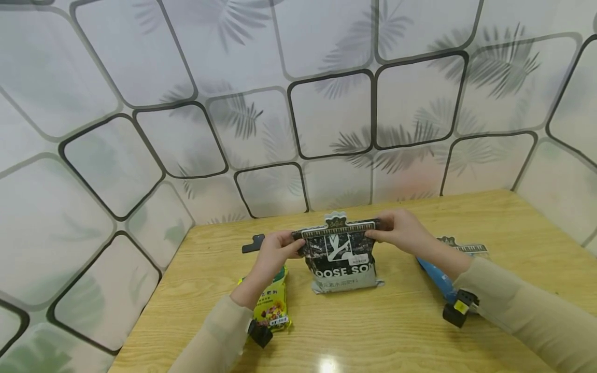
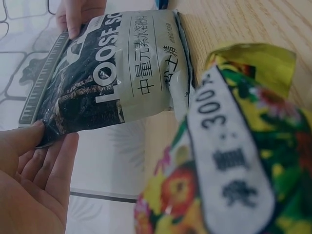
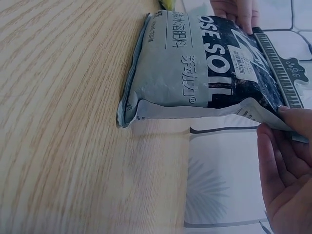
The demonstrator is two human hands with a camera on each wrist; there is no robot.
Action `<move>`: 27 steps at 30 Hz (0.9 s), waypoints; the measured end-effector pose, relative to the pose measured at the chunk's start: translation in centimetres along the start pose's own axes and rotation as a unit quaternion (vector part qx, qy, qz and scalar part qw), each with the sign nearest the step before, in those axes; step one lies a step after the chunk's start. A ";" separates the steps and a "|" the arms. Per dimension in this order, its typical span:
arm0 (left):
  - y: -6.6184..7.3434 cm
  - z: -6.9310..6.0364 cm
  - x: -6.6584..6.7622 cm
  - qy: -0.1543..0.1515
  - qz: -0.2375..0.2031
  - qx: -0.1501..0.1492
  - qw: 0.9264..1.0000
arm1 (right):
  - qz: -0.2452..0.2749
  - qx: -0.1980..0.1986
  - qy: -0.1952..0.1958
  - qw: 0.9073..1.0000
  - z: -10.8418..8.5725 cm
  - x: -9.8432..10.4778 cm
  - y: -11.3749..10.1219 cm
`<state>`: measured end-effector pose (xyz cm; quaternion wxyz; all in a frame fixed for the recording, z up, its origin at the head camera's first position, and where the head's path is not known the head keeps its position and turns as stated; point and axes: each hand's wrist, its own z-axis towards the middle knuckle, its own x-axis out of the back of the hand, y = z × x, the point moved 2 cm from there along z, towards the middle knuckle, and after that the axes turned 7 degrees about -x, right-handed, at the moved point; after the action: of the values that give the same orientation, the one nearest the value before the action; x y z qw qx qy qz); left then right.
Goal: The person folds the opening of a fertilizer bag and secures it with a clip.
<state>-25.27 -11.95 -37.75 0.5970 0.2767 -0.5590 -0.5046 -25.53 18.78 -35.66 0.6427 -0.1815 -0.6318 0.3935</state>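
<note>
"What's the left hand [image 1: 280, 247] doing?"
"Pinching the LOOSE SOIL bag's [image 1: 342, 264] left top corner."
"The bag?"
"It's spanning both hands over the bench [image 1: 359, 331]; keeping its clip [image 1: 338, 227] level should help."
"The right hand [image 1: 404, 231]?"
"Pinching the opposite corner."

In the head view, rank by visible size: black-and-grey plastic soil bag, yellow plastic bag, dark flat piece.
1. Black-and-grey bag
2. Yellow bag, partly hidden
3. Dark flat piece
</note>
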 end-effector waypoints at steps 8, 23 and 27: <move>0.3 -0.1 0.2 -0.009 0.012 0.003 1.000 | -0.003 0.007 -0.006 1.000 0.0 0.1 0.1; 1.2 -0.4 0.2 -0.023 0.025 0.013 0.999 | -0.009 0.005 -0.016 1.000 -0.9 0.3 -0.5; 1.4 -0.6 0.3 -0.032 0.030 0.016 0.999 | -0.017 0.011 -0.013 1.000 -1.2 0.2 -0.5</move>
<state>-24.35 -11.91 -36.52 0.5893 0.2529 -0.5936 -0.4863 -24.22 18.94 -35.34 0.6427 -0.1586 -0.6388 0.3920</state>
